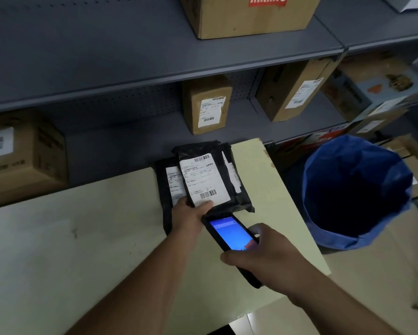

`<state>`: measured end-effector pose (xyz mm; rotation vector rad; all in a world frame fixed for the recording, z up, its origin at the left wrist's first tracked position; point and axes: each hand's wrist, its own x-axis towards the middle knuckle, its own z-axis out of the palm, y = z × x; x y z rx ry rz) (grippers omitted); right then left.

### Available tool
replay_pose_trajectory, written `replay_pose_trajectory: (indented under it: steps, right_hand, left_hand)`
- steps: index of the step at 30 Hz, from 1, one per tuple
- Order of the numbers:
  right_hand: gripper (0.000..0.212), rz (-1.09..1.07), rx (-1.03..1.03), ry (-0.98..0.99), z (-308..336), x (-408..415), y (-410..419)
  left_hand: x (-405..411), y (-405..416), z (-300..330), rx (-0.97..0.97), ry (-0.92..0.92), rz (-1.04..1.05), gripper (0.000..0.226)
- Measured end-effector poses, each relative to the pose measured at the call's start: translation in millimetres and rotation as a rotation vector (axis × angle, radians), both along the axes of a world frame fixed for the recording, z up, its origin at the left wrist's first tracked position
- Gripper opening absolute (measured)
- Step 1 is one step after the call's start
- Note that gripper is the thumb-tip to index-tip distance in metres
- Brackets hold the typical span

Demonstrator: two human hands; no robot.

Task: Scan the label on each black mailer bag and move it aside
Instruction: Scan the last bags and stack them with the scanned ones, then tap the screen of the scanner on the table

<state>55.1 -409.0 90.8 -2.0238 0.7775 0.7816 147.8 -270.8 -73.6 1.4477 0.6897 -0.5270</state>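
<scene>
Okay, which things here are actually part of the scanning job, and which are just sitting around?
Part of the job: top black mailer bag with its label, the bags under it, the scanner, left hand, right hand.

Just sitting around: shelf boxes, blue bin.

A stack of mailer bags [203, 175] lies on the table [82, 238] at its far edge, toward 12 o'clock. The top bag [204, 176] overlaps a lower bag [165, 187] at its 9 o'clock side and another bag [232, 175] at 3 o'clock. The left hand [191, 213] touches the top bag's near edge, at 6 o'clock of the stack. The scanner [229, 238] sits in the right hand [270, 257], just at 4 o'clock of the left hand. A bin [358, 189] stands beside the table at 3 o'clock. Shelves [130, 68] with boxes [206, 105] rise behind the table at 12 o'clock.
</scene>
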Motion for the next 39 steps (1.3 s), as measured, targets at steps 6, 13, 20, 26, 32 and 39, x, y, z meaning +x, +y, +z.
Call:
replay_pose_trajectory:
  steps: [6, 13, 20, 26, 32, 39]
  right_hand:
    - [0.051, 0.026, -0.015, -0.012, 0.0, 3.9, 12.3]
    - [0.054, 0.075, -0.012, -0.038, -3.1, 4.0, 44.7]
    - [0.055, 0.145, -0.001, -0.060, -13.9, 1.2, 93.4]
    - [0.053, 0.214, -0.048, -0.092, -29.2, -2.3, 136.0]
    - [0.055, 0.251, -0.065, -0.069, -49.6, -8.0, 173.3]
    - [0.054, 0.272, -0.083, -0.047, -79.8, -18.8, 209.2]
  left_hand:
    - [1.8, 20.9, -4.4, 0.134, -0.066, -0.035, 0.067]
    - [-15.8, 67.5, 5.4, 0.280, -0.118, 0.000, 0.063]
    - [-38.1, 128.0, 5.2, 0.333, -0.090, 0.056, 0.054]
    - [-61.0, 177.1, 2.8, 0.370, -0.119, 0.069, 0.055]
    - [-83.3, 218.4, -1.4, 0.415, -0.082, 0.078, 0.057]
    - [-108.5, 253.7, -7.8, 0.448, -0.048, 0.044, 0.057]
